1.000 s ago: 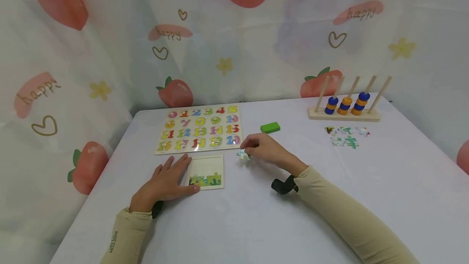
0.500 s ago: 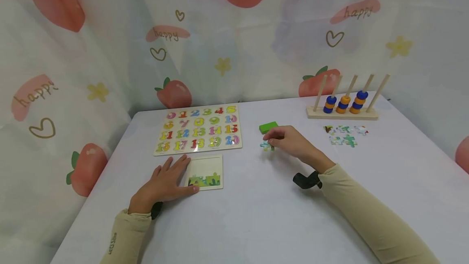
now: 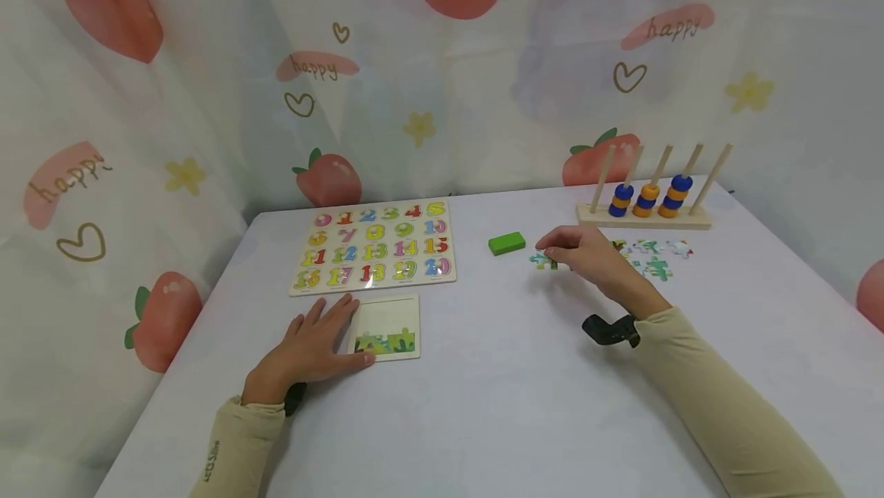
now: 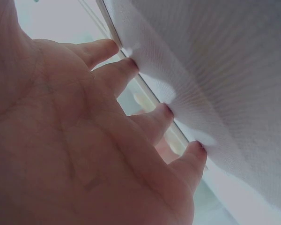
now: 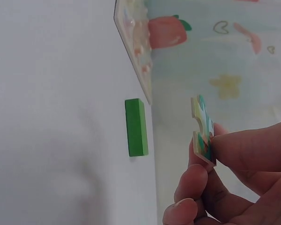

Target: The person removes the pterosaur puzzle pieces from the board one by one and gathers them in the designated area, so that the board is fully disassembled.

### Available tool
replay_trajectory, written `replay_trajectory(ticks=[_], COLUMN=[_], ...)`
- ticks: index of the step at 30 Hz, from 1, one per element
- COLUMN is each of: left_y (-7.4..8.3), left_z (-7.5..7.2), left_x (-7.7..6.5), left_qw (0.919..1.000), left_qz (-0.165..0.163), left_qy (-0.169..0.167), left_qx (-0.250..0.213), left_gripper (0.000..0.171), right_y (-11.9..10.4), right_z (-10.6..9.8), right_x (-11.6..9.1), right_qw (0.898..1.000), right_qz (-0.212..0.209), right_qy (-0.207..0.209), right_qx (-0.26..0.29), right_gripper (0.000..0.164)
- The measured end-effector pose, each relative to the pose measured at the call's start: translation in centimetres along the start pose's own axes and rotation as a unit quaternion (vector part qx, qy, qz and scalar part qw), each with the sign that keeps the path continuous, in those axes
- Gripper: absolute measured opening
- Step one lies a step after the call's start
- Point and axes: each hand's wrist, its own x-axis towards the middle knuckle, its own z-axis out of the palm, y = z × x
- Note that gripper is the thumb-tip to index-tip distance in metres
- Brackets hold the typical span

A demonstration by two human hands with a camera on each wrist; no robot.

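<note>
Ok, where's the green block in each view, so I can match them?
Head: green block, right of the number board.
Left wrist: not in it.
Right wrist: near centre, left of the held puzzle piece.
Shared landmark, head and right wrist: the number board.

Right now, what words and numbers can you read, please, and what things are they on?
"happy": on the curtain, three times; the leftmost one's last letter is hard to make out.
"0" to "20", every number in order: on the number board.
Anything smaller on that board: too small to read.
Dark letters on the left sleeve: too blurred to be sure.
Puzzle piece in the right hand: no words that I can see.
</note>
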Motion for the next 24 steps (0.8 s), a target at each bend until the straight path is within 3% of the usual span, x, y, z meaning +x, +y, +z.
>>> replay_trajectory(ticks=[24], left_y=[0.0], left_z=[-0.1], left_x=[-0.1], left_qw=[0.9999], left_qz=[0.009], left_qy=[0.005], left_qx=[-0.002], left_gripper=[0.105], right_y=[2.2], right_z=[-6.0], right_x=[-1.1], right_qw=[0.996], right_qz=[0.049], right_qy=[0.071], right_qx=[-0.015], right_gripper=[0.04])
